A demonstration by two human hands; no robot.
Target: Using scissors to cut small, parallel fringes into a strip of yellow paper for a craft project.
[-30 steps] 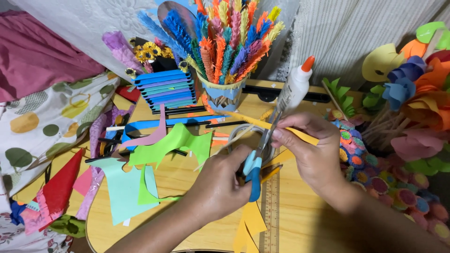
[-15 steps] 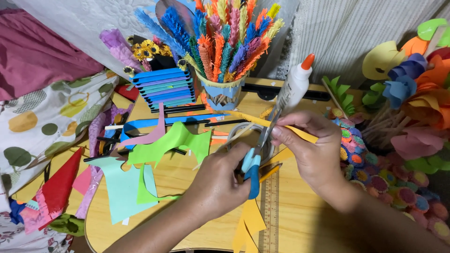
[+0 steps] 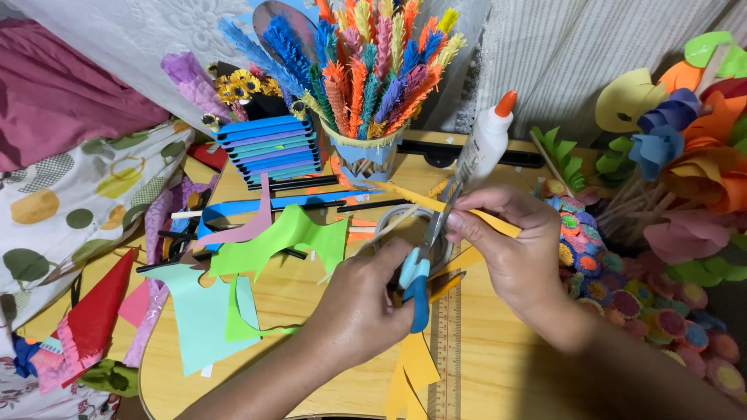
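- Head view: left hand (image 3: 362, 311) is wrapped around blue-handled scissors (image 3: 420, 272), fingers through the loops. Blades point up and away, tilted a little right.
- Right hand (image 3: 517, 249) is curled, pinching a yellow strip (image 3: 498, 224) between thumb and fingertips.
- Strip's long axis runs from upper left to lower right, across the blades. It lies just in front of both hands, above the middle of the wooden table (image 3: 498, 373).
- Blades meet the strip just left of the right-hand pinch. Cannot tell how far apart the blades are; the fingers hide that part.
- Right hand is the nearer one to the strip and touches it. Left hand reaches it only through the scissors.
- Under the hands: a wooden ruler (image 3: 445, 365) and yellow offcuts (image 3: 412, 373) at the near edge.
- Left of the hands: loose green paper (image 3: 288, 237) and pale teal paper (image 3: 198, 311), well apart from the strip.
- Behind: a glue bottle (image 3: 486, 144) with an orange cap, and a cup (image 3: 366, 159) full of fringed paper spikes.
- Far right: paper flowers (image 3: 685, 155), not touched.
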